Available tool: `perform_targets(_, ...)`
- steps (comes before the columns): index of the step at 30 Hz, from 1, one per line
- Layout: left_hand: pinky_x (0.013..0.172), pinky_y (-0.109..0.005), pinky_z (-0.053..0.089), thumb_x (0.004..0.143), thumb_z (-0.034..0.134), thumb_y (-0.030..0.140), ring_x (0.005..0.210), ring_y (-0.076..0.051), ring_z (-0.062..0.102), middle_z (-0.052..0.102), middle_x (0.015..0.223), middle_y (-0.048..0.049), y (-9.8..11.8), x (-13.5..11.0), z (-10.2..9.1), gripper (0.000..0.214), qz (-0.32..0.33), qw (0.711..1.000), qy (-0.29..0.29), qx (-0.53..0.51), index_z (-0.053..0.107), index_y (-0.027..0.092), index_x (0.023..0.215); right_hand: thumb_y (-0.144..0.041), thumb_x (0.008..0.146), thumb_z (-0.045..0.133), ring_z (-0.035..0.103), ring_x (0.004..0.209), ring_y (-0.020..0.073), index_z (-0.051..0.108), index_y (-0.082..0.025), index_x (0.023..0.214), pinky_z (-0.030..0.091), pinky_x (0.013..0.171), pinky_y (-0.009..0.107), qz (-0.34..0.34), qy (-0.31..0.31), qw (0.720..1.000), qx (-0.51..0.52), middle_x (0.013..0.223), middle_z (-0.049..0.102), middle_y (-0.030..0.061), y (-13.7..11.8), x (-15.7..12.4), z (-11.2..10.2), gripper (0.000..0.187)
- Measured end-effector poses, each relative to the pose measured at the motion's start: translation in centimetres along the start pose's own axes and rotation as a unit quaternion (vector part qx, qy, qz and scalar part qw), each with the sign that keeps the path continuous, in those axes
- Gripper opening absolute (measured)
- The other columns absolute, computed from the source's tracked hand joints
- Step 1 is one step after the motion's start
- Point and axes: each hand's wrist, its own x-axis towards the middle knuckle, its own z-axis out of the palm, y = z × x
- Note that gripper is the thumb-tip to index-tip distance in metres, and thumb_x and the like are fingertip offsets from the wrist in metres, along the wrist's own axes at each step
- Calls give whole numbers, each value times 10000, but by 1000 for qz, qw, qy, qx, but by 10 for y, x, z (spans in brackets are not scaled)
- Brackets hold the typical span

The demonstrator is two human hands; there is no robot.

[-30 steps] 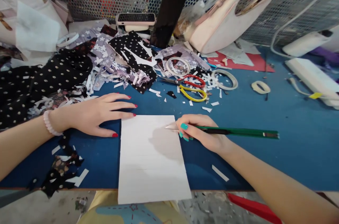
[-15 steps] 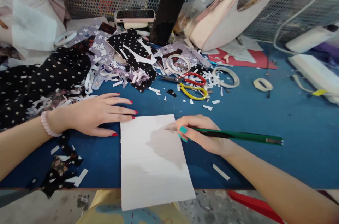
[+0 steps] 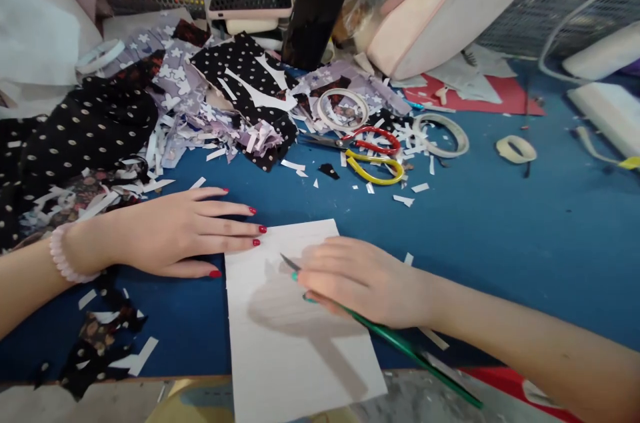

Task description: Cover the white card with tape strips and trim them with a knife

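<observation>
A white sheet of paper (image 3: 280,369), maybe a stack or card, lies on the blue table and overhangs its front edge. My left hand (image 3: 175,233) rests flat at its upper left, fingers spread, two or so fingertips on the corner. Over the right half of the sheet is my right hand (image 3: 360,279), closed around a slim green craft knife (image 3: 395,337). Its pointed blade shows past my fingers, aimed up and left above the paper; whether it touches I cannot tell. The handle slants down to the right, past the table edge.
Scissors (image 3: 373,156) with red and yellow handles lie beyond the sheet, near tape rolls (image 3: 443,136) and patterned fabric scraps (image 3: 235,89). A phone (image 3: 250,4), a tall black object (image 3: 320,3) and a pale handbag (image 3: 425,23) stand at the back. Paper slivers litter the table.
My right hand has moved left and down over the sheet and turned, so the knife handle now slants toward me. My left hand stays on the corner. The view has shifted slightly.
</observation>
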Motion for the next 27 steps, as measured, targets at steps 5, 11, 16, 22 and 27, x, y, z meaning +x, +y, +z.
perform_targets(5, 1350, -296, 9, 1153, 429, 336, 1543, -207, 482, 583, 1607, -38, -2, 0, 1, 446, -7, 1000, -6, -13, 540, 199, 1563, -68, 1058, 526, 489, 662, 149, 658, -144, 922, 365, 585, 292, -72, 13, 996, -47, 693, 554, -17, 0, 16, 6, 204)
perform_targets(11, 1349, -279, 8, 1162, 424, 394, 1556, -191, 464, 597, 1594, -6, 0, 0, 4, 445, -27, 999, -2, -40, 559, 222, 1550, -57, 1058, 474, 434, 630, 158, 679, -152, 865, 374, 556, 296, -62, 27, 997, -22, 646, 531, -16, -3, 18, 7, 297)
perform_targets(16, 1350, -282, 9, 1168, 407, 389, 1573, -181, 438, 593, 1596, -1, 2, 1, 2, 438, -37, 998, -10, -41, 572, 231, 1542, -50, 1057, 463, 473, 651, 169, 708, -127, 931, 431, 578, 300, -58, 20, 998, -14, 677, 590, 10, -4, 17, 5, 286)
perform_targets(22, 1354, -294, 37, 1149, 455, 335, 1567, -185, 451, 616, 1574, -18, 1, 1, 1, 424, -28, 999, -6, -33, 575, 226, 1541, -43, 1060, 450, 497, 660, 175, 709, -117, 976, 464, 591, 306, -57, 16, 998, -23, 699, 627, 22, -5, 14, 5, 282)
perform_targets(27, 1356, -311, 91, 1118, 524, 292, 1560, -198, 465, 619, 1571, -30, 2, 0, 1, 441, -37, 998, -7, -42, 566, 236, 1554, -43, 1058, 452, 502, 674, 177, 706, -117, 983, 478, 610, 307, -57, 20, 998, -29, 707, 627, 27, -5, 13, 7, 274)
